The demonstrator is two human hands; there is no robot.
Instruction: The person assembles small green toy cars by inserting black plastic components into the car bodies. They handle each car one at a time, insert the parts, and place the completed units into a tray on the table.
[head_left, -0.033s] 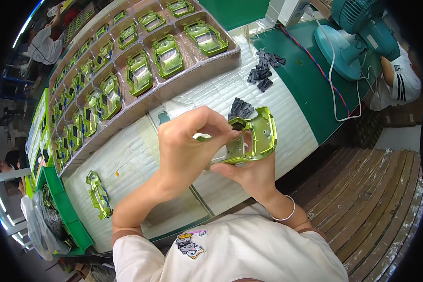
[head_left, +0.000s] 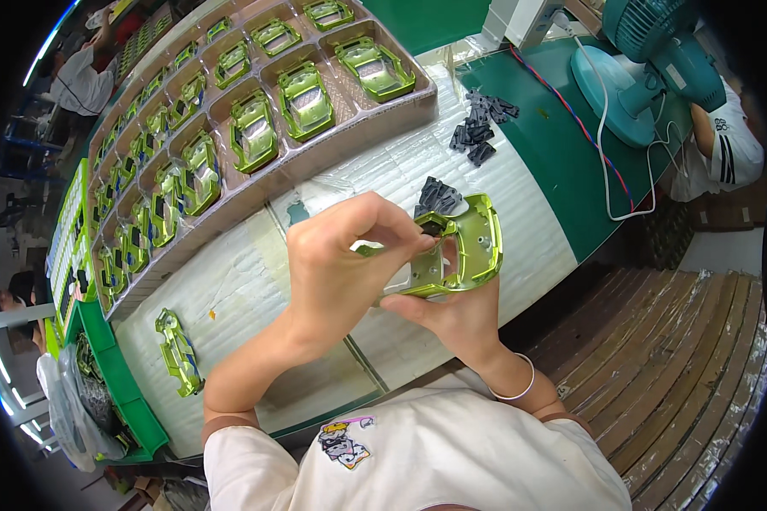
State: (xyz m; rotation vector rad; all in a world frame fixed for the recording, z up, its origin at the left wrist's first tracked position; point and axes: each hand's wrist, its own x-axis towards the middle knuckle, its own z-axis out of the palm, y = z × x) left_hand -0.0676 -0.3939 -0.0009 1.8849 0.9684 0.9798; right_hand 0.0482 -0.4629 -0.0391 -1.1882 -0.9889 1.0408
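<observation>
A shiny green toy car body shell is held up over the table with its hollow underside showing. My right hand grips it from below, thumb along its near edge. The fingers of my left hand are pinched at the shell's far side, on a small black plastic part at the shell's edge. Those fingertips hide much of the part, so I cannot tell how it is seated. Just beyond the shell lies a small pile of black plastic parts.
Farther back are more black parts. A compartmented tray of green shells fills the far left. One green shell lies at near left, beside a green crate. A teal fan and cables stand at far right, near another person's sleeve.
</observation>
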